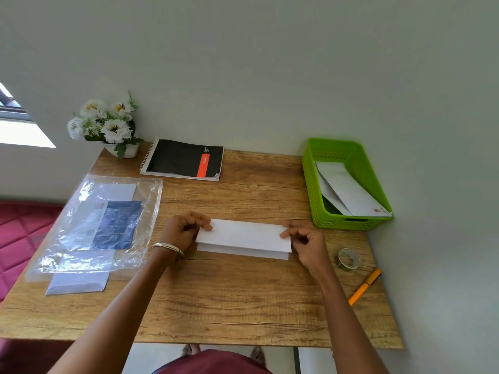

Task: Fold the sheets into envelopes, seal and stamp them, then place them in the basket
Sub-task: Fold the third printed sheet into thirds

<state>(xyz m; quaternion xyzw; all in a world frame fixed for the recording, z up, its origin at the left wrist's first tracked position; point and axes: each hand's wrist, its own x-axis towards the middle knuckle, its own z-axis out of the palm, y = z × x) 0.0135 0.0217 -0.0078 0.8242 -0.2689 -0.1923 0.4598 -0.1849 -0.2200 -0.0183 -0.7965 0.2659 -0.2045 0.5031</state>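
Note:
A white sheet [244,237], folded over itself into a long strip, lies in the middle of the wooden desk [216,298]. My left hand [183,229] pinches the folded flap at its left end. My right hand [303,238] pinches the same flap at its right end. A lower layer of the sheet shows below the flap. A green basket [316,190] stands at the far right with white envelopes [348,190] inside. A roll of clear tape [348,259] and an orange pen [364,286] lie to the right of my right hand.
A clear plastic bag [100,225] with a blue pack of paper lies on the left, with a white envelope [78,283] under its near end. A black spiral notebook [183,160] and a pot of white flowers [108,125] stand at the back by the wall.

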